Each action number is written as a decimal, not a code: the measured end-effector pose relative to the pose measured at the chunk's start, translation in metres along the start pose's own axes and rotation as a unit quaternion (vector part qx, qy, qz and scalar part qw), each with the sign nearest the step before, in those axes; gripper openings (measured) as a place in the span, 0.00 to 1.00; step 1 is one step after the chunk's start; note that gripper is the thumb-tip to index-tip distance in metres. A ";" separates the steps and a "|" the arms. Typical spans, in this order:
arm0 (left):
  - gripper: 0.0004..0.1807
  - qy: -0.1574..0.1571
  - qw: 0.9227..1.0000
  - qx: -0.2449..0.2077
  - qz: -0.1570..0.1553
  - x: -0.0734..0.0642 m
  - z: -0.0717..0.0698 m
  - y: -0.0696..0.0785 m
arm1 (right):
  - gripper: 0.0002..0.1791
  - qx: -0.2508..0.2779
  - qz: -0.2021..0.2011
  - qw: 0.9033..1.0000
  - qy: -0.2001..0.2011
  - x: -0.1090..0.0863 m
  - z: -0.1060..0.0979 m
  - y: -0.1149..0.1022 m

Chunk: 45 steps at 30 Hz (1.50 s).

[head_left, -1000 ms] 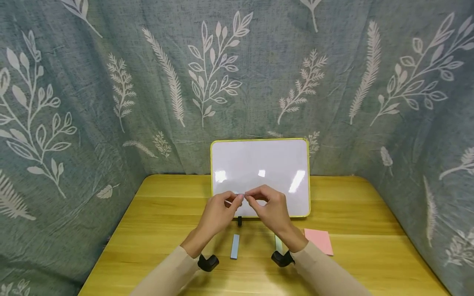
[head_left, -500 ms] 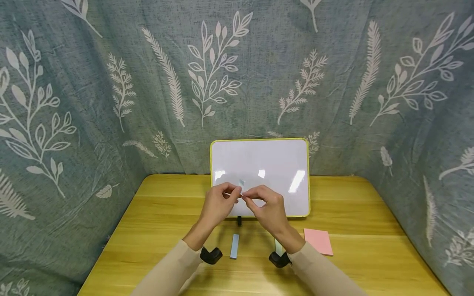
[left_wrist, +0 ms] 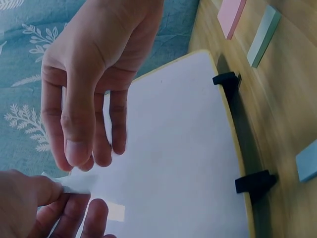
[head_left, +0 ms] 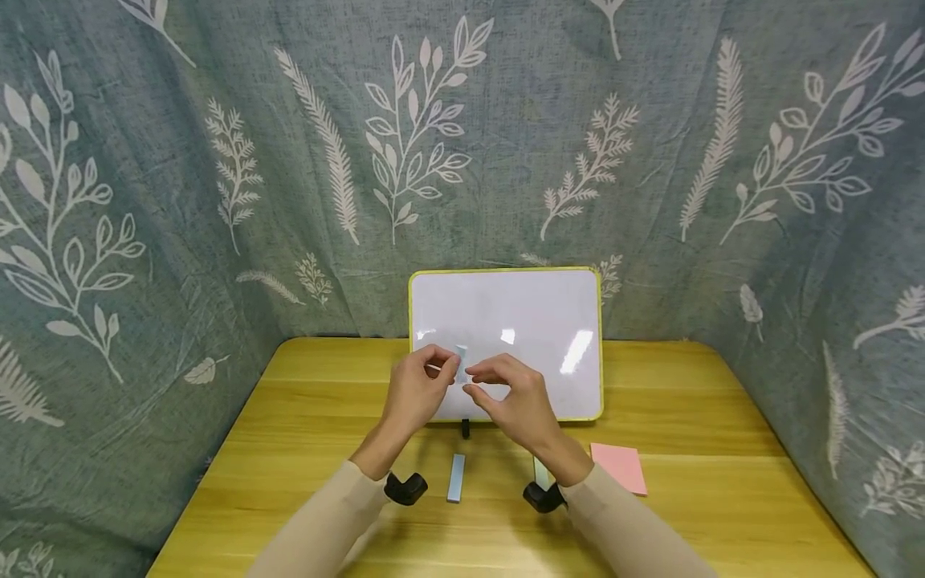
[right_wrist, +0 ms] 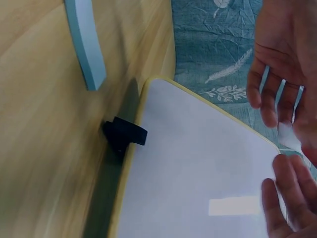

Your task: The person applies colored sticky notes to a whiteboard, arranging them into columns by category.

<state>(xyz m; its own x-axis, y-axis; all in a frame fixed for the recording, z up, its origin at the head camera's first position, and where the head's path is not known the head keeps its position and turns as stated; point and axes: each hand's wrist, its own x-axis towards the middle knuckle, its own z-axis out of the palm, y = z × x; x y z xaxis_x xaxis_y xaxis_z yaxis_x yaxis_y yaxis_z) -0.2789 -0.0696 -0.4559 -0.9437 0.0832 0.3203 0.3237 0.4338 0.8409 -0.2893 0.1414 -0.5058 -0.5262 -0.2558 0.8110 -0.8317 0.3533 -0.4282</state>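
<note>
My left hand (head_left: 419, 389) pinches a thin pale-blue sticky strip (head_left: 461, 359) between thumb and fingers. The strip stands up from the fingertips and overlaps the lower left of the whiteboard (head_left: 520, 301) in the head view. Just to its right is my right hand (head_left: 516, 397), thumb and fingers apart with nothing between them. In the left wrist view the strip (left_wrist: 78, 183) shows as translucent paper under the left thumb, while the right hand (left_wrist: 89, 89) hangs above with its fingers extended. Part of the strip (right_wrist: 288, 136) shows by the left fingers in the right wrist view.
The yellow-edged whiteboard leans upright on black feet (left_wrist: 255, 182) before a leaf-print curtain (head_left: 506, 160). On the wooden table (head_left: 325, 457) lie a blue sticky pad (head_left: 455, 478), a green sticky pad (left_wrist: 263, 37) partly behind the right wrist, and a pink sticky pad (head_left: 619, 467).
The strip, seen nearly edge-on between both hands a second ago, now stands upright in the left hand. My right fingers have let go and spread; the left hand has shifted slightly left and up.
</note>
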 end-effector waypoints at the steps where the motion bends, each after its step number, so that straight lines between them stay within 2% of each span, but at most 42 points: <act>1: 0.10 0.006 1.000 0.005 0.001 0.001 -0.001 0.000 | 0.14 0.002 0.000 1.000 -0.006 0.001 0.000 0.001; 5: 0.09 0.018 1.000 0.015 0.005 0.007 -0.005 -0.003 | 0.15 -0.006 0.023 0.999 -0.025 0.007 0.001 0.001; 6: 0.09 0.018 1.000 0.018 0.005 0.007 -0.006 -0.005 | 0.15 -0.016 0.045 0.998 -0.032 0.013 -0.003 -0.013; 8: 0.10 0.016 1.000 0.015 0.002 0.009 -0.008 -0.007 | 0.15 -0.021 0.081 0.996 -0.041 0.017 -0.003 -0.014; 13: 0.10 0.011 1.000 0.012 -0.011 0.010 -0.009 -0.011 | 0.16 -0.023 0.188 0.980 -0.064 0.027 0.001 -0.014; 17: 0.10 0.011 1.000 0.012 -0.010 0.013 -0.009 -0.012 | 0.15 -0.013 0.236 0.969 -0.072 0.031 0.005 -0.010; 27: 0.10 0.020 1.000 0.012 0.007 0.022 -0.005 -0.014 | 0.16 0.041 0.265 0.962 -0.051 0.043 0.015 -0.007; 35: 0.10 0.035 0.999 0.019 -0.003 0.031 -0.007 -0.017 | 0.15 0.072 0.285 0.955 -0.033 0.049 0.021 -0.007; 45: 0.12 0.056 0.998 0.027 -0.001 0.039 -0.015 -0.022 | 0.13 0.141 0.330 0.933 -0.001 0.056 0.031 -0.001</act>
<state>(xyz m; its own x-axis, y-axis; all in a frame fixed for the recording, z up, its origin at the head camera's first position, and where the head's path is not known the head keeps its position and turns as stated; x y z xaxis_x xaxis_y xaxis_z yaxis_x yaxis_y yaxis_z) -0.3220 -0.0889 -0.4555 -0.9298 -0.0175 0.3677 0.3142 0.4825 0.8176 -0.3233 0.0993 -0.4722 -0.9405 -0.0679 0.3329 -0.3398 0.1837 -0.9224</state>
